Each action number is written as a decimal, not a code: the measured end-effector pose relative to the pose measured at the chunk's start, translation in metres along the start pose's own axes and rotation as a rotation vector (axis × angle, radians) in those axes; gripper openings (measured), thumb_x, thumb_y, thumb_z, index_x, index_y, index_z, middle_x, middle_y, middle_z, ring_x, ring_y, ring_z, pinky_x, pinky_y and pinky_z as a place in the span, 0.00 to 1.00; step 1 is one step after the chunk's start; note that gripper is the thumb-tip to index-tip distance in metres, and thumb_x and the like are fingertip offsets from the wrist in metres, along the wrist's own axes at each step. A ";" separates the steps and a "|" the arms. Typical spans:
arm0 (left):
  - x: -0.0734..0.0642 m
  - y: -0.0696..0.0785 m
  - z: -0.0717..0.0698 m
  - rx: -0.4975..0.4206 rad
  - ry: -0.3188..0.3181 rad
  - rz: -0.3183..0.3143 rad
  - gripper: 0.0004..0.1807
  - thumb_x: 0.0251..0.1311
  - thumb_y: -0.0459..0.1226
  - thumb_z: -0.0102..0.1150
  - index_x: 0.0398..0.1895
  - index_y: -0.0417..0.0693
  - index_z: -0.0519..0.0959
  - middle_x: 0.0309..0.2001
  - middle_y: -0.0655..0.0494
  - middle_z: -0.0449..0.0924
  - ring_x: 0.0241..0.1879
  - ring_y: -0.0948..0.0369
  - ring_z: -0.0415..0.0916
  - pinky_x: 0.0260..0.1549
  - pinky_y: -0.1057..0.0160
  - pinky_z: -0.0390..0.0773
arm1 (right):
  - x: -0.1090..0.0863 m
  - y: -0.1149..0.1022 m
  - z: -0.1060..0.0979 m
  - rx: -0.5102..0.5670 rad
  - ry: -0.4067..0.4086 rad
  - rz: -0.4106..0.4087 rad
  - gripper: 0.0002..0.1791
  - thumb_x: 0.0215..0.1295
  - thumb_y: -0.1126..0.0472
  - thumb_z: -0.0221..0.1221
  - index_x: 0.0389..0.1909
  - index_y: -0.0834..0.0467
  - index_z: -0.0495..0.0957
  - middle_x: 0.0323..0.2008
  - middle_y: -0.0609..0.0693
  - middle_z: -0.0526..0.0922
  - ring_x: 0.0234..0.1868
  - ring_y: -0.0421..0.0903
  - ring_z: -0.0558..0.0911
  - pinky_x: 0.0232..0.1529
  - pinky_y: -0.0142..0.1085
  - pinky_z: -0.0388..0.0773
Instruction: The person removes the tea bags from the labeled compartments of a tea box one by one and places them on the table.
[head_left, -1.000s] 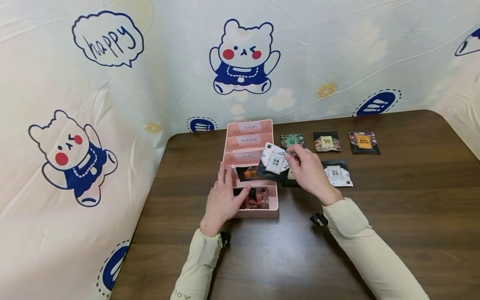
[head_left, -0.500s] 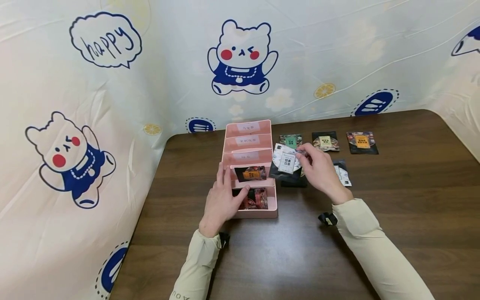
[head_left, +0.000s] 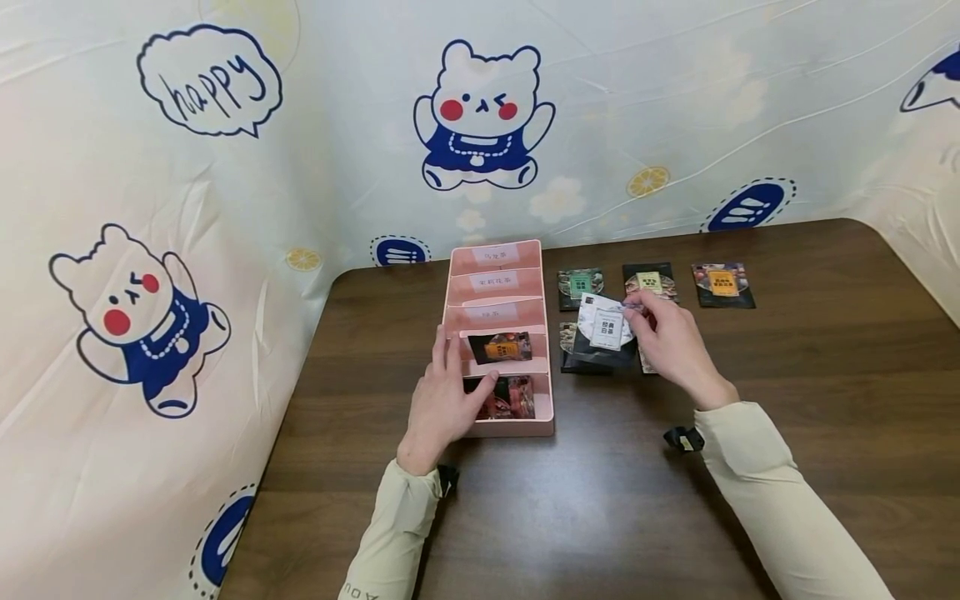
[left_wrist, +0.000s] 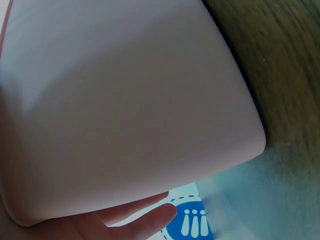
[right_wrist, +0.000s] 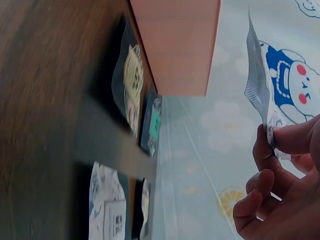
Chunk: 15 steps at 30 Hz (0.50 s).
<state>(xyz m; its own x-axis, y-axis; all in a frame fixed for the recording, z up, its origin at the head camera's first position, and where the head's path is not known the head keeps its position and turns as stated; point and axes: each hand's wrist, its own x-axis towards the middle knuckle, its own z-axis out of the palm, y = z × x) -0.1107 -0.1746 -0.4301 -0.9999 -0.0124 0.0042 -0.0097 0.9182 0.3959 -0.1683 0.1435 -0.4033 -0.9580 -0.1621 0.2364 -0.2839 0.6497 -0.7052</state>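
My right hand (head_left: 675, 346) pinches a black-and-white tea sachet (head_left: 606, 329) by its upper right corner. In the right wrist view, that sachet (right_wrist: 258, 75) appears nearly edge-on between thumb and index finger, raised off the table. My left hand (head_left: 442, 408) rests at the left side of a pink compartment box (head_left: 510, 427), fingers extended along its wall and thumb over the front compartment. Dark red sachets (head_left: 517, 398) lie in that compartment; an orange-labelled sachet (head_left: 502, 347) leans in the one behind. The held sachet overlaps a dark sachet (head_left: 570, 358) on the table.
Behind lie a green-labelled sachet (head_left: 581, 287), a yellow-labelled one (head_left: 649, 281) and an orange-labelled one (head_left: 723, 285). A white sachet (right_wrist: 112, 205) lies partly hidden by my right hand in the head view. Paper labels (head_left: 491, 312) mark the box's rear compartments. A printed curtain (head_left: 637, 100) hangs behind the table.
My right hand has carried the pinched sachet rightward, from beside the box's edge to over the sachets on the table. My left hand stays at the box.
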 end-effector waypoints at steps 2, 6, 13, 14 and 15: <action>0.000 0.000 0.000 -0.002 0.003 0.001 0.50 0.60 0.65 0.47 0.77 0.48 0.47 0.79 0.49 0.34 0.67 0.40 0.62 0.58 0.37 0.69 | 0.000 0.003 -0.002 -0.003 -0.005 0.009 0.13 0.74 0.58 0.49 0.50 0.60 0.77 0.28 0.56 0.75 0.28 0.50 0.69 0.30 0.39 0.62; 0.000 0.000 0.000 -0.004 0.001 -0.002 0.50 0.60 0.65 0.47 0.77 0.48 0.47 0.79 0.50 0.34 0.67 0.40 0.62 0.58 0.37 0.69 | -0.002 0.010 -0.007 -0.016 -0.009 0.015 0.14 0.73 0.59 0.49 0.51 0.60 0.77 0.29 0.56 0.75 0.28 0.51 0.69 0.29 0.39 0.62; 0.001 -0.001 0.001 0.002 0.005 0.005 0.50 0.60 0.65 0.46 0.77 0.47 0.47 0.79 0.49 0.34 0.67 0.40 0.63 0.57 0.38 0.70 | -0.006 0.024 -0.018 -0.043 -0.004 0.042 0.13 0.73 0.59 0.48 0.49 0.61 0.76 0.27 0.56 0.75 0.27 0.51 0.69 0.28 0.39 0.62; 0.001 -0.001 0.001 0.002 0.006 0.006 0.50 0.60 0.65 0.46 0.77 0.47 0.47 0.79 0.49 0.34 0.67 0.40 0.63 0.57 0.38 0.71 | -0.007 0.026 -0.020 -0.049 -0.005 0.049 0.13 0.73 0.59 0.48 0.49 0.61 0.76 0.27 0.57 0.74 0.27 0.51 0.69 0.28 0.39 0.62; 0.001 -0.001 0.001 0.002 0.008 0.007 0.50 0.60 0.65 0.46 0.77 0.47 0.47 0.79 0.49 0.34 0.67 0.40 0.63 0.57 0.38 0.71 | -0.008 0.028 -0.022 -0.052 -0.008 0.056 0.13 0.74 0.58 0.48 0.49 0.61 0.76 0.27 0.57 0.74 0.27 0.51 0.69 0.28 0.39 0.62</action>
<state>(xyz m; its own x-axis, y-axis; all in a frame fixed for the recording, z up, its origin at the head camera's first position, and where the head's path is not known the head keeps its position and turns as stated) -0.1117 -0.1752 -0.4316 -0.9999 -0.0087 0.0141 -0.0024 0.9189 0.3944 -0.1681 0.1794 -0.4103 -0.9728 -0.1299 0.1917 -0.2272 0.6959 -0.6813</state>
